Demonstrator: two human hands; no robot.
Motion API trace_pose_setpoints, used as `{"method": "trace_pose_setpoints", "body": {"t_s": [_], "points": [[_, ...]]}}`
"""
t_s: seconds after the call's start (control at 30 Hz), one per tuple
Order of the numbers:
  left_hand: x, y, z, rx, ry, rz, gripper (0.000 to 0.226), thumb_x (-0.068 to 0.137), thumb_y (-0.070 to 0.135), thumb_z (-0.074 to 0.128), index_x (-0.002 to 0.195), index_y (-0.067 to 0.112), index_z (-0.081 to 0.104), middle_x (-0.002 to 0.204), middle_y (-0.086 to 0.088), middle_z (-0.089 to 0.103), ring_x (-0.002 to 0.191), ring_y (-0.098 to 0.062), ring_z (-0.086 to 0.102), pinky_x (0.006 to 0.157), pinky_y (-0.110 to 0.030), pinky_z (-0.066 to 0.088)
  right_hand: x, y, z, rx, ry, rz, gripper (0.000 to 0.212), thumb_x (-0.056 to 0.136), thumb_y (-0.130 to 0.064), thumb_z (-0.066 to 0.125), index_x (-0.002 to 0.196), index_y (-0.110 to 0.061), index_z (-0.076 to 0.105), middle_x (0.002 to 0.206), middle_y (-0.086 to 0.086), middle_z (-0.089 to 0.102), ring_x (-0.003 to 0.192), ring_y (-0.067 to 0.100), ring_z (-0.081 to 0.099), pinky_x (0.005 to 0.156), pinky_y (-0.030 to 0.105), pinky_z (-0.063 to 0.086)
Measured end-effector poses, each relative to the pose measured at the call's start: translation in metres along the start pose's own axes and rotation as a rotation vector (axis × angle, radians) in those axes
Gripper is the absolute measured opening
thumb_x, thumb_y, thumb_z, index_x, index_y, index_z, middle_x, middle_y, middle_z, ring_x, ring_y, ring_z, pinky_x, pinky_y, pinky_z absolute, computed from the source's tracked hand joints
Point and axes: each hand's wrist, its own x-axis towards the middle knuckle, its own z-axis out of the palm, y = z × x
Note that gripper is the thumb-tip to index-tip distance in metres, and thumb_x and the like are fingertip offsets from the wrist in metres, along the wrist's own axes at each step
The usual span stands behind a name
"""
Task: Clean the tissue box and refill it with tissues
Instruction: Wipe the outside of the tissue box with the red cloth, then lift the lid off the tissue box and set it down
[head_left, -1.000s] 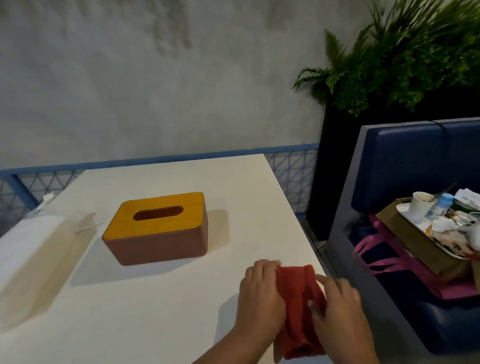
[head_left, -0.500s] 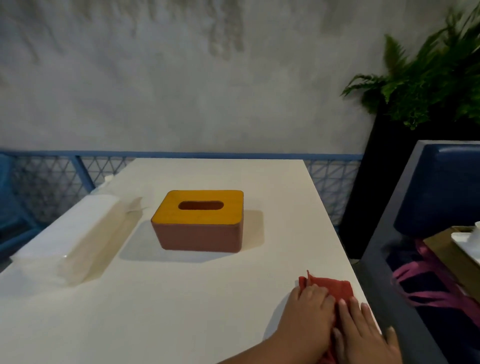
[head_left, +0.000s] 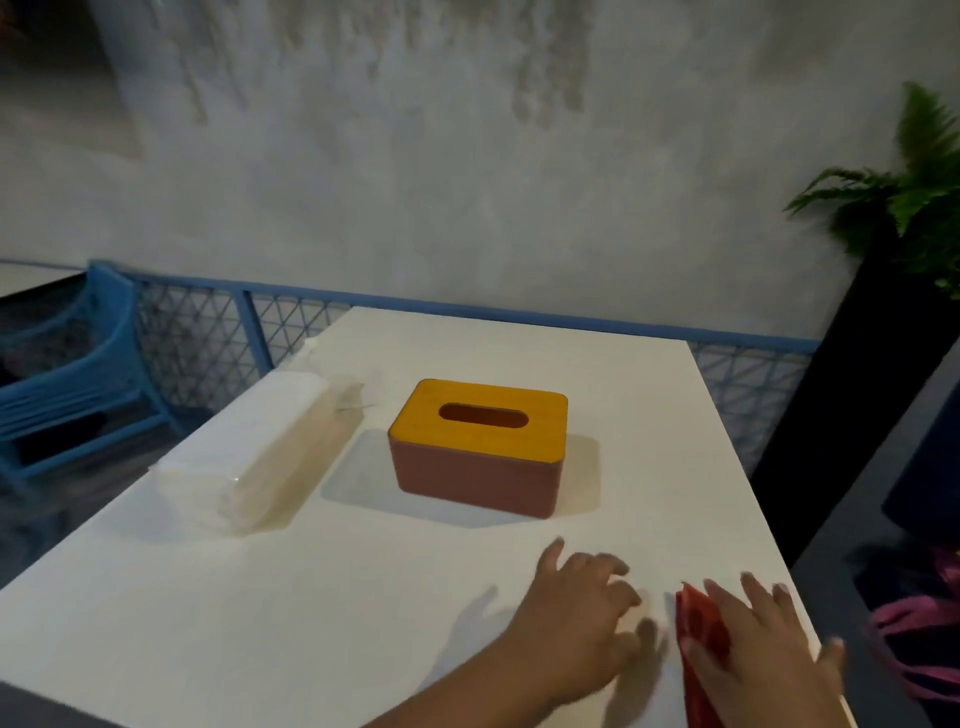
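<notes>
The tissue box (head_left: 478, 447), brown with a yellow wooden lid and an oval slot, stands in the middle of the white table (head_left: 363, 597). Left of it lies a clear plastic pack of white tissues (head_left: 260, 452). A folded red cloth (head_left: 701, 634) lies near the table's front right edge. My right hand (head_left: 758, 654) rests flat on the cloth with straight, spread fingers. My left hand (head_left: 576, 618) hovers just left of the cloth, fingers relaxed, holding nothing.
A blue mesh railing (head_left: 519, 306) runs behind the table, with a grey wall beyond. A blue chair (head_left: 72, 379) stands at the left. At the right are a black planter with a fern (head_left: 904, 208), a dark bench (head_left: 883, 545) and pink bag straps (head_left: 914, 629).
My left hand has come off the red cloth and moved left. My right hand stays on the cloth. The view has swung left, so the box sits nearer the middle.
</notes>
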Motion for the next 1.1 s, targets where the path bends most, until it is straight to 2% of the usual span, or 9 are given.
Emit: {"method": "trace_pose_setpoints", "body": {"t_s": [0.1, 0.2, 0.27, 0.33, 0.6, 0.73, 0.87, 1.0, 1.1], "points": [[-0.006, -0.042, -0.024, -0.030, 0.255, -0.117, 0.039, 0.084, 0.039, 0.047, 0.115, 0.024, 0.064, 0.127, 0.003, 0.057, 0.120, -0.018, 0.052, 0.109, -0.045, 0.023, 0.015, -0.035, -0.002, 0.071, 0.099, -0.126, 0.060, 0.091, -0.055, 0.042, 0.144, -0.038, 0.020, 0.157, -0.006, 0.009, 0.147, 0.017, -0.002, 0.115, 0.051, 0.010], [-0.011, -0.090, -0.045, -0.031, 0.458, -0.223, 0.029, 0.068, 0.035, 0.065, 0.097, 0.030, 0.069, 0.103, 0.007, 0.066, 0.096, -0.014, 0.066, 0.084, -0.030, 0.039, 0.031, -0.079, -0.002, 0.136, 0.212, -0.266, 0.056, 0.087, -0.045, 0.057, 0.138, -0.030, 0.042, 0.151, 0.001, 0.032, 0.145, 0.022, 0.016, 0.112, 0.056, 0.013], [-0.013, -0.117, -0.058, -0.037, 0.503, -0.295, 0.033, 0.068, 0.033, 0.068, 0.101, 0.029, 0.068, 0.108, 0.006, 0.064, 0.101, -0.016, 0.063, 0.083, -0.029, 0.037, 0.044, -0.105, -0.001, 0.180, 0.333, -0.360, 0.049, 0.078, -0.037, 0.071, 0.123, -0.021, 0.060, 0.133, 0.009, 0.054, 0.133, 0.032, 0.041, 0.103, 0.064, 0.026], [-0.015, -0.139, -0.072, -0.049, 0.522, -0.352, 0.041, 0.073, 0.032, 0.070, 0.113, 0.027, 0.064, 0.126, 0.003, 0.055, 0.116, -0.020, 0.054, 0.093, -0.032, 0.036, 0.057, -0.132, -0.001, 0.185, 0.383, -0.423, 0.047, 0.073, -0.043, 0.067, 0.113, -0.017, 0.066, 0.118, 0.010, 0.063, 0.119, 0.034, 0.055, 0.095, 0.066, 0.035], [-0.006, -0.205, -0.091, -0.463, 0.476, -0.521, 0.099, 0.069, 0.047, 0.077, 0.147, 0.024, 0.021, 0.155, 0.006, 0.021, 0.141, -0.013, 0.023, 0.112, -0.034, 0.028, 0.102, -0.223, -0.010, 0.140, 0.337, -0.516, 0.071, 0.078, -0.065, 0.023, 0.124, -0.024, 0.058, 0.123, 0.000, 0.062, 0.116, 0.023, 0.054, 0.106, 0.044, 0.037], [0.000, -0.222, -0.080, -0.594, 0.379, -0.505, 0.116, 0.063, 0.048, 0.081, 0.150, 0.022, 0.009, 0.158, 0.005, 0.011, 0.145, -0.011, 0.012, 0.112, -0.026, 0.019, 0.114, -0.241, -0.010, 0.083, 0.274, -0.480, 0.055, 0.091, -0.060, 0.031, 0.137, -0.032, 0.042, 0.131, -0.004, 0.056, 0.121, 0.018, 0.049, 0.102, 0.035, 0.036], [0.003, -0.228, -0.068, -0.698, 0.350, -0.504, 0.116, 0.061, 0.042, 0.084, 0.150, 0.024, 0.011, 0.155, 0.007, 0.020, 0.139, -0.010, 0.025, 0.103, -0.019, 0.023, 0.119, -0.247, -0.010, 0.005, 0.232, -0.467, 0.051, 0.091, -0.059, 0.032, 0.139, -0.040, 0.037, 0.129, -0.006, 0.056, 0.117, 0.015, 0.051, 0.094, 0.034, 0.039], [0.003, -0.228, -0.063, -0.778, 0.391, -0.502, 0.106, 0.063, 0.033, 0.084, 0.147, 0.030, 0.020, 0.133, 0.019, 0.035, 0.115, 0.004, 0.035, 0.083, -0.005, 0.032, 0.122, -0.250, -0.015, 0.046, 0.130, -0.435, 0.050, 0.091, -0.060, 0.035, 0.139, -0.045, 0.036, 0.124, -0.005, 0.056, 0.115, 0.016, 0.051, 0.098, 0.036, 0.036], [0.002, -0.228, -0.064, -0.837, 0.441, -0.461, 0.088, 0.061, 0.027, 0.086, 0.125, 0.050, 0.029, 0.115, 0.034, 0.039, 0.100, 0.020, 0.044, 0.073, 0.003, 0.036, 0.123, -0.253, -0.020, 0.063, 0.080, -0.422, 0.048, 0.091, -0.058, 0.036, 0.138, -0.045, 0.037, 0.112, -0.002, 0.058, 0.106, 0.016, 0.053, 0.097, 0.036, 0.039]]}}
